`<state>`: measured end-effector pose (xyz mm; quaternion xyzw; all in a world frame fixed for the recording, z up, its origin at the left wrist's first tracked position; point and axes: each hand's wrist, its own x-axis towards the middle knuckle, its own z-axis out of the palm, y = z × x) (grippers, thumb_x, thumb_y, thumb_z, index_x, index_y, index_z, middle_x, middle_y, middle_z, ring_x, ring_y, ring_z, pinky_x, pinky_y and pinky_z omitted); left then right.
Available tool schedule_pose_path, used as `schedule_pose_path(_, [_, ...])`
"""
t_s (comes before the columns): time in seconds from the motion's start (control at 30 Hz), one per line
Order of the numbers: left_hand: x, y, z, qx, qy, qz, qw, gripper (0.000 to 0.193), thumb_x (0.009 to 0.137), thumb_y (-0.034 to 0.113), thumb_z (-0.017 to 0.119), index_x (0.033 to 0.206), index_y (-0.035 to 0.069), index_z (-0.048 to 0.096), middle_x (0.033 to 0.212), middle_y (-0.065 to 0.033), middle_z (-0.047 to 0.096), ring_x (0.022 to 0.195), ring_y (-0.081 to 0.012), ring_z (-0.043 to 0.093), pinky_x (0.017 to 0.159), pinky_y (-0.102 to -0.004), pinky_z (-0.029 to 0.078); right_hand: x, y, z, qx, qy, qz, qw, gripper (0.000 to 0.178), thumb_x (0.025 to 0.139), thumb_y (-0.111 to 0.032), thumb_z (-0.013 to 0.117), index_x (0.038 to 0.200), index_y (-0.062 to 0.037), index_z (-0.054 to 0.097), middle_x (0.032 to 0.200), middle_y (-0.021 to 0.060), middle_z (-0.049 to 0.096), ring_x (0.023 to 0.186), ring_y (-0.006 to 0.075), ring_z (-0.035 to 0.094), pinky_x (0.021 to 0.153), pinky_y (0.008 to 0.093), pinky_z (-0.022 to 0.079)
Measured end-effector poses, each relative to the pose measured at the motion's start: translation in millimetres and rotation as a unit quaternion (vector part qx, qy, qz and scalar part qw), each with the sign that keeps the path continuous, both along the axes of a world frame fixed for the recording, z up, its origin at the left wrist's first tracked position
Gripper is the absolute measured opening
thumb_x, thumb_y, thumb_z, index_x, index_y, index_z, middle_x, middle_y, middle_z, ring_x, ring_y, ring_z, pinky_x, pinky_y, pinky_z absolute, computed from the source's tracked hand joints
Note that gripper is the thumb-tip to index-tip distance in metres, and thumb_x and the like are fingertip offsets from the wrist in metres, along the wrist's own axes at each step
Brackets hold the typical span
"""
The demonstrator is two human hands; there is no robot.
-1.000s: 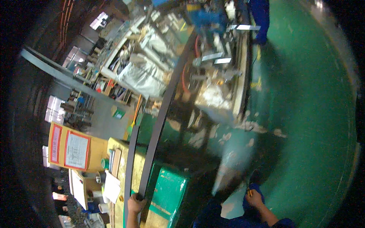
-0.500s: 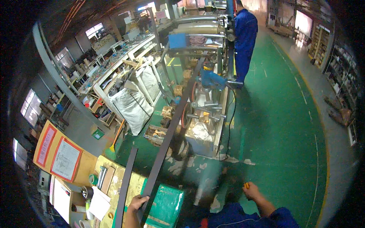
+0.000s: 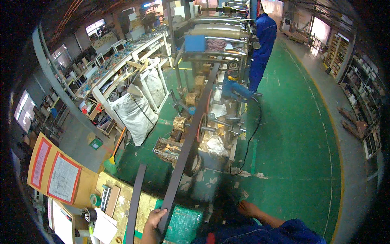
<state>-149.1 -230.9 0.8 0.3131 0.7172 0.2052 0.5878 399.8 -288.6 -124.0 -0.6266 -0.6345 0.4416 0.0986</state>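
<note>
My left hand [image 3: 154, 219] is closed around the near end of a long, flat dark strip [image 3: 183, 162], its thumb on top. The strip runs away from me, past a round reddish wheel edge, toward the rollers at the far end. Left of it, a second dark strip [image 3: 137, 195] lies along the yellow worktable [image 3: 122, 211]. Below my left hand sits a green wrapped block [image 3: 185, 219]. My right hand [image 3: 248, 209] hangs low in front of my body, fingers curled; whatever they hold is hidden in shadow.
A machine with metal rollers [image 3: 213, 31] and a blue power tool [image 3: 235, 89] stands ahead, a black cable [image 3: 256, 130] trailing to the floor. White sacks [image 3: 132, 116] and a broom [image 3: 118, 148] are left. A person in blue [image 3: 264, 44] stands at far right of the machine.
My right hand has moved left, closer to my body; the small yellow-orange thing seen in it earlier no longer shows clearly. My left hand stays on the strip. The view has shifted slightly.
</note>
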Motion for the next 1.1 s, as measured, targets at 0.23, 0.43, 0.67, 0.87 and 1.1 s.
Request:
schedule_pose_path(0.23, [47, -52, 22, 0.075, 0.35, -0.106, 0.928, 0.072, 0.064, 0.06, 0.089, 0.095, -0.002, 0.07, 0.076, -0.0168, 0.07, 0.072, -0.0314, 0.07, 0.067, -0.0428, 0.055, 4, 128, 12, 0.009, -0.034, 0.079, 0.996, 0.039, 0.097, -0.039, 0.058, 0.108, -0.002, 0.062, 0.093, 0.0276, 0.065, 0.085, 0.0467, 0.065, 0.07, 0.0562, 0.049])
schedule_pose_path(0.43, [63, -84, 22, 0.094, 0.441, -0.064, 0.89, 0.067, 0.062, 0.053, 0.088, 0.098, 0.001, 0.067, 0.082, -0.0214, 0.072, 0.077, -0.0418, 0.07, 0.069, -0.0502, 0.056, 4, 183, 36, 0.145, -0.018, 0.142, 0.979, 0.041, 0.094, -0.042, 0.064, 0.109, -0.0039, 0.061, 0.095, 0.0252, 0.068, 0.086, 0.0453, 0.067, 0.074, 0.0561, 0.051])
schedule_pose_path(0.67, [61, -118, 16, 0.136, 0.49, -0.132, 0.851, 0.071, 0.074, 0.025, 0.078, 0.135, -0.001, 0.051, 0.108, -0.0249, 0.065, 0.099, -0.0448, 0.064, 0.083, -0.052, 0.054, -7, 174, 57, 0.032, -0.035, 0.097, 0.994, 0.046, 0.092, -0.046, 0.067, 0.112, -0.0045, 0.061, 0.104, 0.0249, 0.069, 0.097, 0.0464, 0.068, 0.082, 0.0559, 0.054])
schedule_pose_path(0.87, [76, -81, 7, 0.238, 0.498, -0.182, 0.814, 0.079, 0.073, 0.017, 0.072, 0.144, -0.006, 0.044, 0.105, -0.0232, 0.062, 0.095, -0.0438, 0.062, 0.083, -0.051, 0.054, -17, 150, 50, 0.023, -0.011, 0.075, 0.997, 0.045, 0.092, -0.045, 0.067, 0.114, -0.006, 0.062, 0.104, 0.024, 0.069, 0.095, 0.0464, 0.067, 0.082, 0.0557, 0.054])
schedule_pose_path(1.1, [100, -8, 11, 0.203, 0.444, -0.133, 0.863, 0.061, 0.074, 0.029, 0.081, 0.125, 0.005, 0.057, 0.107, -0.0209, 0.068, 0.094, -0.0424, 0.068, 0.081, -0.0506, 0.057, -13, 128, 10, 0.044, 0.08, 0.055, 0.994, 0.04, 0.093, -0.044, 0.066, 0.106, -0.0062, 0.061, 0.098, 0.0237, 0.068, 0.091, 0.046, 0.067, 0.077, 0.0542, 0.053])
